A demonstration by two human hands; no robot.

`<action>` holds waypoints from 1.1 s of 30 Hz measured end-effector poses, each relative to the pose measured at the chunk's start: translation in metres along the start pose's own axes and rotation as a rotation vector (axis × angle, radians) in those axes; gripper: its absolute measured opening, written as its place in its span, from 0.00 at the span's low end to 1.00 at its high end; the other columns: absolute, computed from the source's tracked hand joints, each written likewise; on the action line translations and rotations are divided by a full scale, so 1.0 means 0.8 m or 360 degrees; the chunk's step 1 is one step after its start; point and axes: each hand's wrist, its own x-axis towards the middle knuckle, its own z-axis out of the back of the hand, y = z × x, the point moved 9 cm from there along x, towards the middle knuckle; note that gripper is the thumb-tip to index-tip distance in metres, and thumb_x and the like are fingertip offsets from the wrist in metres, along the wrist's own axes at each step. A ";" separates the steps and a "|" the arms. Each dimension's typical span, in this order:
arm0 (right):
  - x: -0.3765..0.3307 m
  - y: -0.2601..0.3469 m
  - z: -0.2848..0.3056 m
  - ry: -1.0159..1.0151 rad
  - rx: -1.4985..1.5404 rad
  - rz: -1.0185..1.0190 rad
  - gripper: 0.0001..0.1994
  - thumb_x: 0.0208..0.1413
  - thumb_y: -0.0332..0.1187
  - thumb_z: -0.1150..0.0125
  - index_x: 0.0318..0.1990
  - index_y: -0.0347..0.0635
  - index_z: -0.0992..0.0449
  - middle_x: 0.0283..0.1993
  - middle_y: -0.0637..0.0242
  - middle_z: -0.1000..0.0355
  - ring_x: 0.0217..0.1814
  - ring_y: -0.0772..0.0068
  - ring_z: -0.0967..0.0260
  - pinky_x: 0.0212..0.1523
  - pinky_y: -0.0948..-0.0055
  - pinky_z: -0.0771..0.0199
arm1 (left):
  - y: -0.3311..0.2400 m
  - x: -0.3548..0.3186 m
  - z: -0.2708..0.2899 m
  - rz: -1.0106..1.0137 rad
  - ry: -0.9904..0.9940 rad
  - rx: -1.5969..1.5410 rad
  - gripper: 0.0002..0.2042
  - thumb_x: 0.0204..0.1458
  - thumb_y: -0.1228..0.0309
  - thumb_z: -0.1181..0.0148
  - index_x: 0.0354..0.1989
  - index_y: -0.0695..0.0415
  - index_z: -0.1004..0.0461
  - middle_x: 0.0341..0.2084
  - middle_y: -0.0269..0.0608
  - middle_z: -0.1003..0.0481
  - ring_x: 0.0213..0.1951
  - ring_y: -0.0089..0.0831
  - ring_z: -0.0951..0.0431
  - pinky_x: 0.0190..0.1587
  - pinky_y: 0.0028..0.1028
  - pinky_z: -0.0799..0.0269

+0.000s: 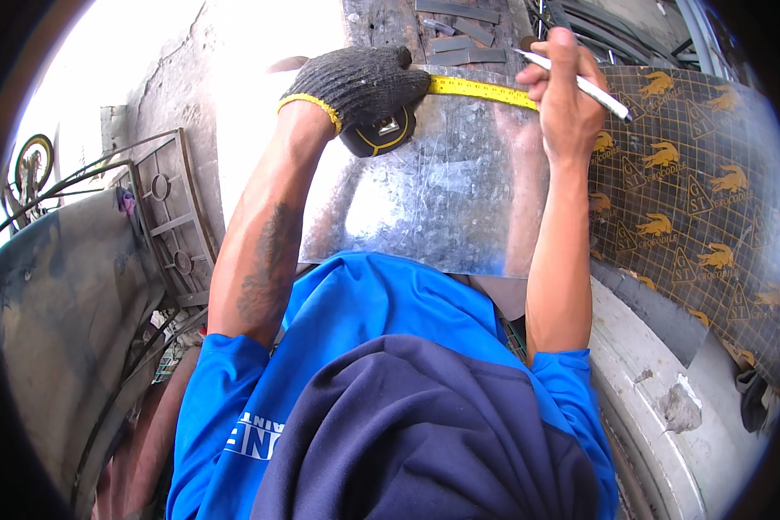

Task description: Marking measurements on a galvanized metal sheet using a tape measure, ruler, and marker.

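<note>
My left hand (355,84), in a dark knitted glove with a yellow cuff, is closed round a black-and-yellow tape measure (377,136). Its yellow blade (481,89) runs out to the right across a shiny bare metal sheet (433,186), near the sheet's far edge. Ungloved, my right hand (572,100) is raised at the blade's right end and grips a white marker pen (607,98). The pen slants, its thin tip up to the left and its dark end down to the right. Whether my right fingers also touch the blade, I cannot tell.
A dark sheet with an orange grid and animal prints (659,182) adjoins the metal on the right. Several grey strips (459,35) lie beyond it. A metal frame (182,217) and a stained panel (69,295) stand at left, a worn white ledge (659,373) at lower right.
</note>
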 end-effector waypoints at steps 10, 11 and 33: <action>-0.033 -0.037 0.145 -0.0219 -0.0883 -0.0026 0.23 0.63 0.48 0.34 0.56 0.40 0.21 0.49 0.53 0.19 0.54 0.63 0.20 0.55 0.66 0.22 | -0.004 0.005 -0.003 -0.0016 0.0052 -0.0070 0.26 0.62 0.45 0.48 0.52 0.57 0.20 0.38 0.54 0.17 0.39 0.45 0.14 0.43 0.39 0.20; -0.036 -0.042 0.143 -0.0179 -0.0790 -0.0048 0.22 0.63 0.47 0.33 0.55 0.40 0.21 0.48 0.54 0.19 0.54 0.64 0.20 0.54 0.67 0.22 | -0.005 0.004 -0.004 -0.0013 0.0048 -0.0066 0.26 0.62 0.45 0.48 0.52 0.57 0.20 0.38 0.54 0.17 0.39 0.45 0.14 0.43 0.39 0.20; -0.274 -0.063 0.196 -0.0178 -0.0199 -0.0761 0.10 0.65 0.31 0.34 0.49 0.35 0.22 0.42 0.68 0.22 0.44 0.81 0.27 0.48 0.78 0.27 | -0.062 -0.188 -0.114 0.0069 0.0543 -0.0122 0.21 0.61 0.47 0.41 0.45 0.54 0.23 0.27 0.56 0.21 0.33 0.50 0.17 0.38 0.47 0.24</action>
